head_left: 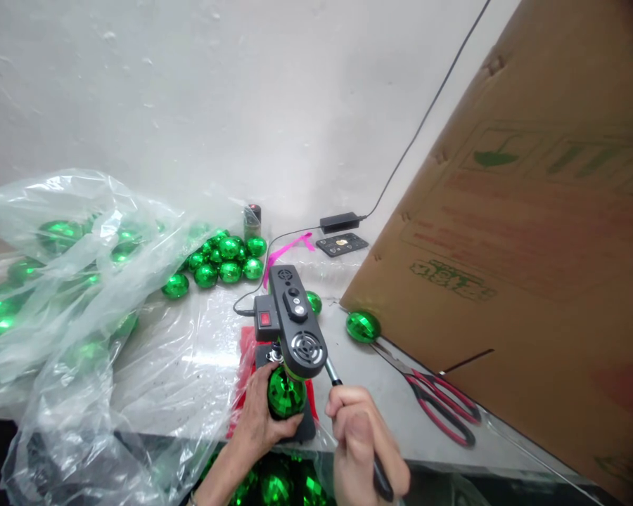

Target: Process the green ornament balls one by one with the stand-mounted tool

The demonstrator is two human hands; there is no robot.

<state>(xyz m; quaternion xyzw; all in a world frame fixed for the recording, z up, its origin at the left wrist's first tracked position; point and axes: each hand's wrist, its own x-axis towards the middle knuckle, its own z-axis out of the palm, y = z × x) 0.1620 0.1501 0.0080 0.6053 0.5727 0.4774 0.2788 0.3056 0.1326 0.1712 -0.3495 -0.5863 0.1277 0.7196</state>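
Observation:
A shiny green faceted ball point(286, 393) is held in my left hand point(261, 414), thumb and fingers curled around its left and lower sides. The ball sits directly under the round front end of a black machine point(297, 320), above its dark base. My right hand point(366, 439) is wrapped round the black-handled metal lever point(333, 372) at the machine's right side. A small box with a red switch point(264, 318) is on the machine's left. Red material point(247, 344) lies beneath the machine.
Clear plastic sheeting point(158, 351) covers green balls on the left. More green balls point(229, 248) are piled behind. Red-and-black scissors point(443, 407) and a green ball point(363, 327) lie right, beside a large cardboard box point(532, 246). A power adapter point(340, 223) and phone-like object point(342, 244) are behind.

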